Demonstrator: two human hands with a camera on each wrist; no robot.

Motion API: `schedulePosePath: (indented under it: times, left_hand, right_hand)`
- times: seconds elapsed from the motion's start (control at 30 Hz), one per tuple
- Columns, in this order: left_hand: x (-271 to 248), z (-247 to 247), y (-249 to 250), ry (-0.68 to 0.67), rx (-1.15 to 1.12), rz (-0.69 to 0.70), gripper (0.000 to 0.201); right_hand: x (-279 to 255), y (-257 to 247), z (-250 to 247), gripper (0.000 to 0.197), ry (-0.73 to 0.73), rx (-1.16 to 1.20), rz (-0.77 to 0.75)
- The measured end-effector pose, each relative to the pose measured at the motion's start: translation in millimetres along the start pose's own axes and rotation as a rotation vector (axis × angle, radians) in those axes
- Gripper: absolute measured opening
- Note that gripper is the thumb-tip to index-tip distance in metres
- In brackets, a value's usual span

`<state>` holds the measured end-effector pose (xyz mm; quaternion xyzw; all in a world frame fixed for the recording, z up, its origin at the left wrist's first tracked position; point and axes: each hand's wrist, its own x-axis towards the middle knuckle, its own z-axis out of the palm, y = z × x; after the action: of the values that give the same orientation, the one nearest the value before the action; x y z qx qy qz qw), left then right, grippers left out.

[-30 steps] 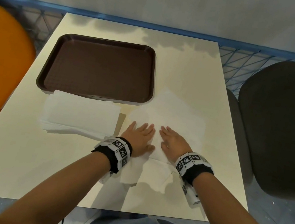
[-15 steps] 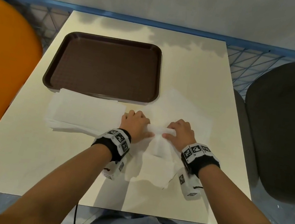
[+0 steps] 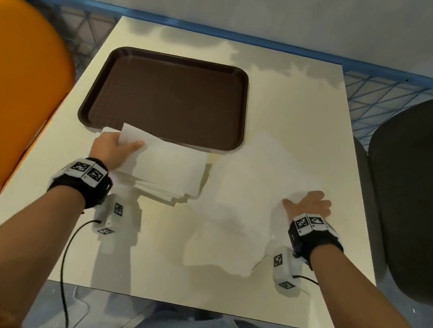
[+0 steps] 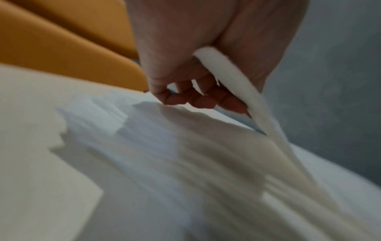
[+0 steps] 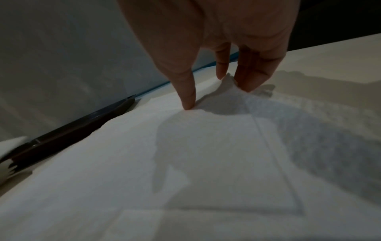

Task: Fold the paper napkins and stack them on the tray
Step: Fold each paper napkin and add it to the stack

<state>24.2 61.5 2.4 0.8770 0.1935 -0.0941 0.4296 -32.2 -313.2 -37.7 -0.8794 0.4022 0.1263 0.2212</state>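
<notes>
Both hands work: left hand (image 3: 110, 150) pinches a folded napkin (image 3: 163, 165), best laid squarely beneath its grip, while right hand (image 3: 310, 205) fingers press loose napkins (image 3: 251, 187) flat.

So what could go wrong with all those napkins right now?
The left hand pinches only a corner of the top folded napkin, so thin paper might tear or drag the uneven folded stack askew. The right hand presses on the loose napkins; one hangs past the table edge and could slip. The tray holds none yet.
</notes>
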Motion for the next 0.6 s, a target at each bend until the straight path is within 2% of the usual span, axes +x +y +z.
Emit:
schedulePosePath:
  times: [0.13, 0.23, 0.3, 0.37, 0.43, 0.47, 0.53, 0.6]
  left_hand:
    - [22, -10, -16, 0.088, 0.264, -0.013, 0.046]
    - [27, -3, -25, 0.127, 0.387, -0.068, 0.041]
    - [25, 3, -25, 0.186, 0.468, -0.069, 0.039]
    - [19, 8, -18, 0.31, 0.474, -0.033, 0.056]
    - [12, 13, -6, 0.452, 0.414, 0.08, 0.076]
    - [7, 18, 3, 0.47, 0.395, 0.164, 0.081]
    - [-4, 36, 25, 0.389, 0.389, 0.338, 0.086]
    - [-14, 61, 50, 0.237, 0.381, 0.449, 0.089]
  right_hand:
    - [1, 1, 5, 0.063, 0.057, 0.076, -0.085]
    - [-2, 1, 6, 0.051, 0.07, 0.149, -0.124]
    - [-5, 1, 5, 0.039, 0.144, 0.113, -0.152]
    - [-8, 1, 3, 0.025, 0.236, 0.041, -0.189]
    - [-9, -1, -1, 0.019, 0.294, 0.064, -0.276]
    - [-10, -4, -3, 0.019, 0.309, 0.12, -0.352]
    - [-14, -13, -8, 0.019, 0.311, 0.271, -0.527]
    - [-24, -27, -16, 0.02, 0.263, 0.385, -0.677]
